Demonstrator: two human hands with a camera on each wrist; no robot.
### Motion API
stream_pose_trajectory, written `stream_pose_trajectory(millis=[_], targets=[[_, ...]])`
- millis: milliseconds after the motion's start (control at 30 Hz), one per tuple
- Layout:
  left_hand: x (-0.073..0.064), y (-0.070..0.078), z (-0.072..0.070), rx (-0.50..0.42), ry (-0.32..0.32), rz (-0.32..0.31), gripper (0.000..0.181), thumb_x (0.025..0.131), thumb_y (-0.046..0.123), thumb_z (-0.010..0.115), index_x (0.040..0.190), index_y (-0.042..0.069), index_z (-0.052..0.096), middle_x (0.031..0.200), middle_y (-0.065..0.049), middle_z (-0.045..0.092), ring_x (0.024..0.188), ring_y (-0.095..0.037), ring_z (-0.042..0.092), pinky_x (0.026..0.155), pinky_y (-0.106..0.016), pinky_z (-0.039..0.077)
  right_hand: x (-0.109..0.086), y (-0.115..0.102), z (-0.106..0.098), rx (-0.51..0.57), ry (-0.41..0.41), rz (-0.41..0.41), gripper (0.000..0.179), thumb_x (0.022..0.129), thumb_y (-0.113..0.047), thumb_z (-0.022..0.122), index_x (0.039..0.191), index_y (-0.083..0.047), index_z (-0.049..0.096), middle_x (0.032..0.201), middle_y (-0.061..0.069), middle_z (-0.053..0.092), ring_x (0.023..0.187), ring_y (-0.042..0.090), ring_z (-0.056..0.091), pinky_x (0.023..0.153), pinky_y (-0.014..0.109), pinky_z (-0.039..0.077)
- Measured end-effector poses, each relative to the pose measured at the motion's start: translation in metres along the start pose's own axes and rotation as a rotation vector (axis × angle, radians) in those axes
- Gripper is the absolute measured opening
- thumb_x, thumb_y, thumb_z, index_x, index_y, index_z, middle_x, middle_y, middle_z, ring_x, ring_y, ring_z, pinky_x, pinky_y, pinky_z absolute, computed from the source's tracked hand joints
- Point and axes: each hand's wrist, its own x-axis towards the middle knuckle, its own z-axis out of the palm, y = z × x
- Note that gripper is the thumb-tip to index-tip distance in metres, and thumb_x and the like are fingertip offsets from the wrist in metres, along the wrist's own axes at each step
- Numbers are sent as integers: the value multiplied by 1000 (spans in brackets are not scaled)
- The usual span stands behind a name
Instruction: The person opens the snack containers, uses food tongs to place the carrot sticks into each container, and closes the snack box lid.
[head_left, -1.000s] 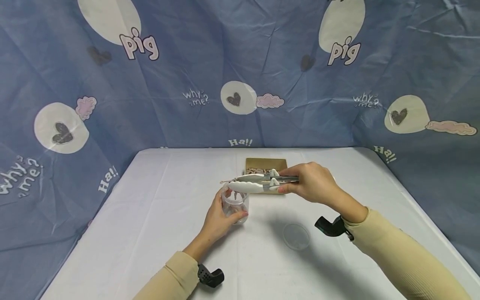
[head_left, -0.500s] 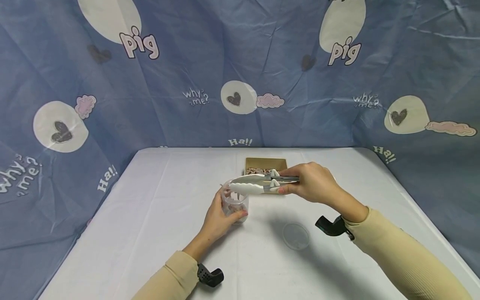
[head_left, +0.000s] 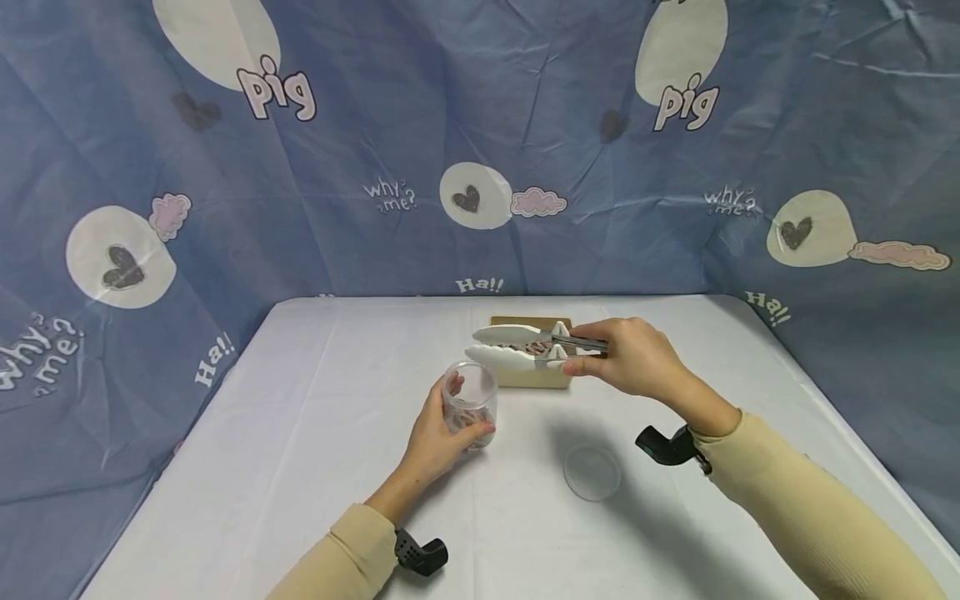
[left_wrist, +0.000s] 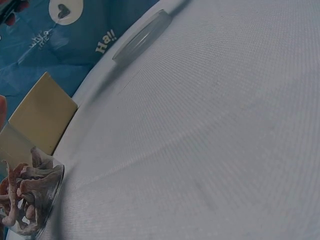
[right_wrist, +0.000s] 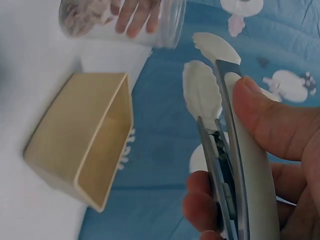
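My left hand grips a clear jar round its side; the jar has no lid on it. Brownish, dried, twisted strips lie in its lower part, best seen in the left wrist view. In my right hand are white-tipped metal tongs, held between thumb and fingers. The tong tips are spread apart with nothing visible between them, above and to the right of the jar mouth. Below the tongs stands a tan box with more brownish pieces inside, partly hidden by the tongs.
A clear round lid lies flat on the white tabletop, nearer than the box and right of the jar. A blue printed cloth hangs behind the table.
The tongs let a strip drop into the jar, their tips spreading. My right hand then moved them up and rightward, off the jar mouth to over the box. The left hand stayed put.
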Motion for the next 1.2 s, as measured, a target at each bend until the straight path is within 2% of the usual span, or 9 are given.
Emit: stream_pose_trajectory(millis=[167,267,400,500,667,900,1000,1067,1200], targets=[[0,-1,0,-6,3,5,100,76,36,85,154,14,26,154,-6,44,145,-30,37,120,-55,26,8,20,4,25,-24,82,63,83,-48,75,131,-9,64,87,11,73,61,13,51,63,36,47],[0,-1,1,-6,7,11,100,76,36,85,154,14,26,154,-7,44,145,-31,37,120,-55,25,13,33,8,13,-24,116,64,83,-48,75,132,-9,63,107,15,74,78,20,61,71,42,51],[1,-2,2,2,1,18,101,76,36,85,154,13,25,155,-7,43,146,-31,37,120,-54,26,16,46,13,-2,-46,157,64,83,-49,75,131,-8,63,108,14,74,94,27,65,76,47,53],[2,-2,2,6,-3,19,101,76,36,85,154,13,25,155,-7,43,146,-31,36,120,-54,26,18,53,17,-13,-84,178,65,82,-49,75,130,-7,64,107,15,74,97,30,66,74,47,53],[1,-3,1,15,-3,13,100,77,37,84,154,14,24,156,-6,42,146,-29,36,120,-51,28,26,57,21,-58,-148,202,67,82,-52,74,130,-7,64,123,19,68,112,38,64,77,50,54],[-2,-2,0,11,-7,2,98,79,33,83,155,15,23,157,-6,40,147,-29,35,121,-50,27,46,47,20,-171,-244,221,66,82,-57,71,127,-8,66,125,18,68,115,38,63,82,52,54],[-2,-1,0,-5,-9,6,97,80,32,83,155,15,24,157,-7,40,147,-31,35,121,-51,26,54,39,21,-199,-276,224,59,82,-57,71,116,-9,72,114,14,72,102,33,67,72,46,55],[-2,-1,0,-13,-10,7,97,80,31,83,155,16,24,157,-7,40,147,-31,35,121,-52,26,58,35,23,-208,-302,232,50,82,-58,71,100,-11,75,100,9,73,90,27,66,64,40,51],[-1,0,1,-12,-12,14,98,79,34,83,155,16,24,157,-7,40,147,-30,36,121,-51,27,68,29,22,-226,-351,256,44,81,-57,72,71,-15,64,82,4,64,76,20,56,58,34,45]])
